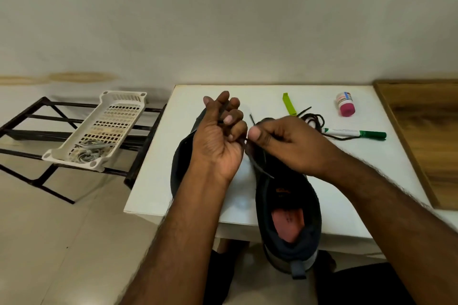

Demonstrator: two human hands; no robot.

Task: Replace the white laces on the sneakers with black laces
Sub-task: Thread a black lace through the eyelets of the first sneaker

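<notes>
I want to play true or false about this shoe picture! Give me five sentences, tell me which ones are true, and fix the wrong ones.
1. Both hands are pinching black lace over the shoe. True: the left hand and the right hand each hold a dark lace.
2. The marker pen has a red cap. False: the marker is green and white.
3. The little bottle has a pink cap. True: the bottle lies near the table's far edge.
4. The white basket sits on the table. False: the basket rests on a dark rack beside the table.
5. The shoe is bright yellow. False: the shoe is dark, with a reddish insole.
</notes>
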